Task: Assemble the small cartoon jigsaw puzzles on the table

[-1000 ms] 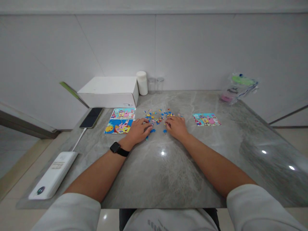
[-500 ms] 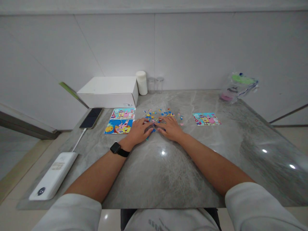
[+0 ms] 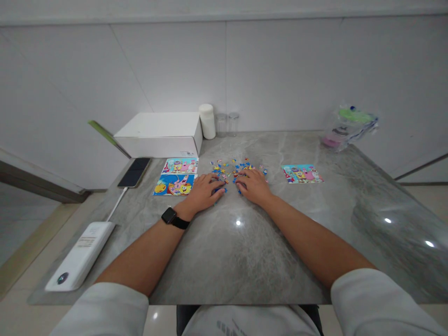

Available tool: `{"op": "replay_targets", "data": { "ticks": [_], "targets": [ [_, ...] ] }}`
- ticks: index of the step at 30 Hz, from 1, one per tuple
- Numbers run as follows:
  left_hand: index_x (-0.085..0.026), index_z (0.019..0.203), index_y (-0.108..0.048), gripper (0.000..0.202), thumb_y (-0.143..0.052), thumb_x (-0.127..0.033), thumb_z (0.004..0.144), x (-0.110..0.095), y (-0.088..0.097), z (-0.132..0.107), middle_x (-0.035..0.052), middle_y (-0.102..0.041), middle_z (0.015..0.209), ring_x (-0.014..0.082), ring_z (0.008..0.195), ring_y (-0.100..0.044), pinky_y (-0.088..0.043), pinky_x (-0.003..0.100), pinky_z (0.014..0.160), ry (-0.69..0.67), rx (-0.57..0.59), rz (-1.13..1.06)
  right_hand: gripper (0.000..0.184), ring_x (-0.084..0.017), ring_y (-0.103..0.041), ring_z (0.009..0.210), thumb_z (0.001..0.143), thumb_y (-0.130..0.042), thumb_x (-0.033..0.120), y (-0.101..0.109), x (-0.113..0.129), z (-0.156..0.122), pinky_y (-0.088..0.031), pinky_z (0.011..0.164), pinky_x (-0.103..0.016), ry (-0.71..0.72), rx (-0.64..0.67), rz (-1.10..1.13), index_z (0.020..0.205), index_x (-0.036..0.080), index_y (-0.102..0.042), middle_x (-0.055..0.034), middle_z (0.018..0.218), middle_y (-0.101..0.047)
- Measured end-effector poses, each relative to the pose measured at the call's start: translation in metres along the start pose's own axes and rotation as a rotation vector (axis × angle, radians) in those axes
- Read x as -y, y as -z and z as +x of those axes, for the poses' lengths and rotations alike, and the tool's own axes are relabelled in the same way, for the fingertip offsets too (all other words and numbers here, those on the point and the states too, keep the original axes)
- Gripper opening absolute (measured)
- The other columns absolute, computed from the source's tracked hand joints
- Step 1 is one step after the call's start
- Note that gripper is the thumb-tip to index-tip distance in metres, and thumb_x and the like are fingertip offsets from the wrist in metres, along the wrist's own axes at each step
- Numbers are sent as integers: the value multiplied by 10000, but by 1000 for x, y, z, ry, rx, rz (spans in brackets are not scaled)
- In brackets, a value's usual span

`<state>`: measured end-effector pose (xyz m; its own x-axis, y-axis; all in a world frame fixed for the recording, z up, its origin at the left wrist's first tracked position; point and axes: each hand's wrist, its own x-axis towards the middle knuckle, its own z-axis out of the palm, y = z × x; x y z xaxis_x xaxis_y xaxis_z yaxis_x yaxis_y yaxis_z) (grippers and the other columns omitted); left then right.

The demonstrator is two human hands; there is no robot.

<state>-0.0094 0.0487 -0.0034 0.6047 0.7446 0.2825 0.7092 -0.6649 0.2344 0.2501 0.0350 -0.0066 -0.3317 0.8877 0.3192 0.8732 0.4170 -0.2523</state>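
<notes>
The grey tabletop runs open from its near edge up to the left hand and right hand, both loosely bent, unclenched; whether either pinches a piece, I cannot tell. Puzzle pieces lie scattered between and just beyond them. Two picture cards lie beside the left hand, a third card across open surface right of the right hand.

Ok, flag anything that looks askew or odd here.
The plastic bag at the far right corner of the table looks odd: it seems to overhang the edge. Otherwise nothing stands out; the puzzle pieces lie loose.
</notes>
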Motion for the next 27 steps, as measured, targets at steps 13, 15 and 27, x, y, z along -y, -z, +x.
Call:
{"op": "replay_targets", "data": {
  "ticks": [13,15,27],
  "targets": [
    [-285,1324,-750,375,-528,-455,1075,2,-1,2,98,-651,1355,283,1201,-599,-477,506,1079,33,-55,-50,371,-350,-497,1396,1031,-577,389,6,-10,7,-213,1244,-682,-122,-2,-67,1353,325,-750,-121,1495,-612],
    [-274,1311,-752,371,-526,-453,1077,4,-2,3,97,-655,1349,278,1190,-604,-476,495,1073,35,-75,-48,352,-352,-492,1409,1037,-566,402,4,-7,6,-199,1246,-700,-102,34,-79,1317,329,-767,-117,1505,-602],
    [-259,1257,-753,331,-506,-391,1080,6,1,4,101,-655,1287,265,1198,-609,-487,464,1062,82,-186,-98,458,-376,-461,1453,963,-583,229,7,-20,26,-285,1228,-666,-118,103,-164,1397,293,-713,-145,1598,-524]
  ]
}}
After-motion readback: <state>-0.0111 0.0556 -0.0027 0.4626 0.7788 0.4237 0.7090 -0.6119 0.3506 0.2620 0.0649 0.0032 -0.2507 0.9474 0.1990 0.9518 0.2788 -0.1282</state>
